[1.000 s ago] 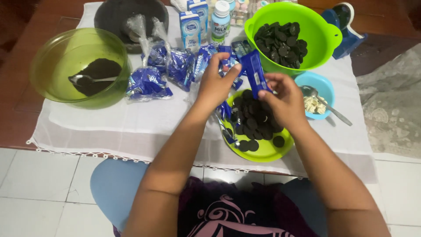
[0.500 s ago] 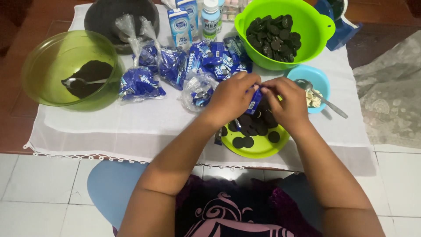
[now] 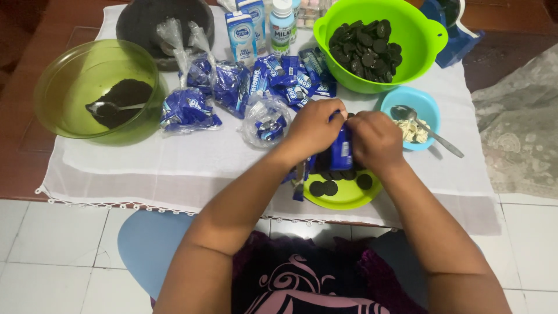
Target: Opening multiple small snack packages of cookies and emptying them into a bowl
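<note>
Blue foil cookie packet (image 3: 342, 150) sits upright between both hands, right over the lime plate (image 3: 346, 195) at the near edge of the white cloth (image 3: 145, 163). My left hand (image 3: 313, 129) is curled tight on the packet's left side, fingers closed w/ the thumb on top; right hand (image 3: 376, 139) is closed on the other side, knuckles up, both pinching at the packet's top end. Can't tell if the wrapper is torn open, hands cover it.

Plate holds a few dark round cookies (image 3: 324, 188), some hidden under my wrists. Just right of the right hand: small light-blue bowl (image 3: 429, 107) w/ pale cream bits and a metal spoon (image 3: 427, 129), handle sticking out toward the right. Behind it, big lime bowl (image 3: 419, 43) piled w/ dark cookie halves.

Left of the hands, clear bags of blue packets (image 3: 189, 109) lie in a row along w/ loose packets. Far left, olive-green glass bowl (image 3: 70, 81) w/ dark crumbs and a spoon in it. Milk cartons (image 3: 240, 30) and a small bottle (image 3: 281, 22) stand at the back.
</note>
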